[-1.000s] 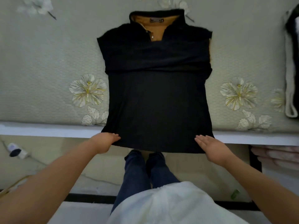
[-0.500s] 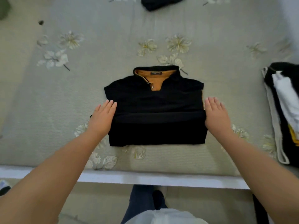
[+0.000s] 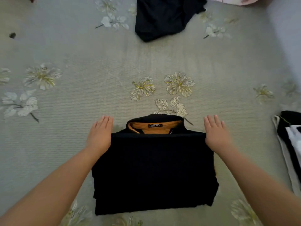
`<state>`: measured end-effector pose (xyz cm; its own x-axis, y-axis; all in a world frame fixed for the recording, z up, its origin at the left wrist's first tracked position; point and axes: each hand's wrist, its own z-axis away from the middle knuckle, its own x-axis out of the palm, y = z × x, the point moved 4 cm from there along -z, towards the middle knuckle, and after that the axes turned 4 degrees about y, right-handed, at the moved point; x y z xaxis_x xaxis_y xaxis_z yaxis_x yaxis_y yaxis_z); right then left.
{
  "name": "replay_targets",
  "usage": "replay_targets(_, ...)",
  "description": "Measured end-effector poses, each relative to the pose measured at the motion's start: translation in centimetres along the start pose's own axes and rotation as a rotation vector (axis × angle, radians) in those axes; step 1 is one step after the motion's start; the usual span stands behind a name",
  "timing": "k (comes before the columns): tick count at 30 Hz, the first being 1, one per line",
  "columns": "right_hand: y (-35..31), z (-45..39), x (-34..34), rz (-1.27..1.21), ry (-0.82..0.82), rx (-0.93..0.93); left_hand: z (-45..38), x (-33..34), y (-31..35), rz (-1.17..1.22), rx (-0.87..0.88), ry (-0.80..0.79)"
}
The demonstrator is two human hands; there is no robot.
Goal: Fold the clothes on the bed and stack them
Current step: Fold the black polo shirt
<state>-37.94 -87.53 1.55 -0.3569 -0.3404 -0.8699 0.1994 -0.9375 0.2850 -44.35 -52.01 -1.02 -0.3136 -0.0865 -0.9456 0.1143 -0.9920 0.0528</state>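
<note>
Hem now lies doubled up to the collar of the black shirt point(image 3: 154, 170) on the bed point(image 3: 81, 103); half a second ago the fold stopped lower. Left hand point(image 3: 99, 134) and right hand point(image 3: 216, 133) rest flat, fingers straight, gripping nothing, flanking its top edge. Stacking likely comes next, on the pile point(image 3: 290, 144) right of it.

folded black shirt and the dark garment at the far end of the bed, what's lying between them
In the head view, nothing lies between the folded black shirt and the dark garment: only bare floral bedspread.
</note>
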Motion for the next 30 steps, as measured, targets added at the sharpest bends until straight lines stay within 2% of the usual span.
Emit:
replay_targets(5,-0.7,-5.5,1.5,-0.032,-0.083,0.026,-5.2,2.1,0.2,0.168,-0.061,-0.025)
replay_targets(7,-0.9,-7.7,2.0,-0.076,-0.079,0.021,-6.7,2.5,-0.1,0.253,-0.108,0.017)
replay_targets(9,-1.2,-9.2,2.8,-0.138,-0.069,0.026,-7.8,2.9,-0.6,0.346,-0.233,0.075)
replay_targets(11,-1.0,-10.1,3.6,-0.256,0.004,0.106,-8.3,3.3,-1.1,0.391,-0.328,0.177)
replay_targets(13,-0.5,-10.6,4.1,-0.383,0.072,0.231,-7.9,3.5,-0.7,0.384,-0.290,0.291)
replay_targets(15,-0.5,-10.4,4.3,-0.461,0.149,0.287,-6.3,3.3,1.1,0.371,-0.101,0.397)
replay_targets(17,-1.5,-9.5,3.9,-0.488,0.307,0.183,-3.8,3.5,3.5,0.305,0.156,0.465)
replay_targets(19,-3.1,-8.0,3.7,-0.528,0.442,-0.022,-2.0,4.4,5.5,0.213,0.332,0.429)
replay_targets(21,-4.1,-7.2,4.2,-0.525,0.351,-0.154,-1.9,5.1,6.6,0.145,0.360,0.344)
replay_targets(23,-4.1,-7.6,4.8,-0.460,0.202,-0.193,-2.7,5.1,6.8,0.119,0.283,0.289)
replay_targets(26,-3.5,-8.8,4.8,-0.391,0.117,-0.299,-4.4,4.3,6.3,0.177,0.198,0.261)
replay_targets(30,-2.8,-9.4,4.4,-0.251,0.043,-0.494,-5.8,3.3,6.4,0.150,0.431,0.314)
